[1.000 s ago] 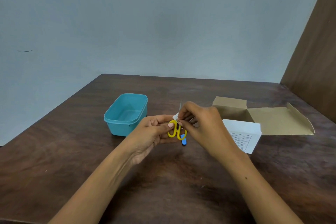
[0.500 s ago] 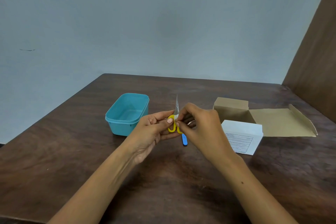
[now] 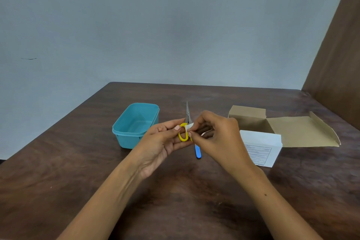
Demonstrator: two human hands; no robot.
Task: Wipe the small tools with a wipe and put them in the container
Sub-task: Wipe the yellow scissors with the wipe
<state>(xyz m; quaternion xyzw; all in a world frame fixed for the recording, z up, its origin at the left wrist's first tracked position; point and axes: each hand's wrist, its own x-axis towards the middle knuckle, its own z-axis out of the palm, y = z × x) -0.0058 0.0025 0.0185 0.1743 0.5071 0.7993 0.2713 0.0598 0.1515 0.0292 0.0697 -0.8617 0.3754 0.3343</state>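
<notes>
Small scissors with yellow handles (image 3: pixel 183 132) stand upright above the table, steel blades pointing up. My left hand (image 3: pixel 163 140) holds them by the handle loops. My right hand (image 3: pixel 216 136) pinches a small white wipe (image 3: pixel 188 127) against the right handle loop. A blue-handled tool (image 3: pixel 198 151) lies on the table just below the hands, its upper part hidden by my right hand. The teal container (image 3: pixel 136 124) stands open to the left of the hands with nothing visible inside.
An open cardboard box (image 3: pixel 292 130) with a white printed front face (image 3: pixel 260 148) sits at the right on the dark wooden table (image 3: pixel 78 161). A brown wall panel rises at the far right; a grey wall stands behind.
The scissors have been raised and turned upright, so more of the blades shows above the hands. The wipe has moved down onto the handle loop.
</notes>
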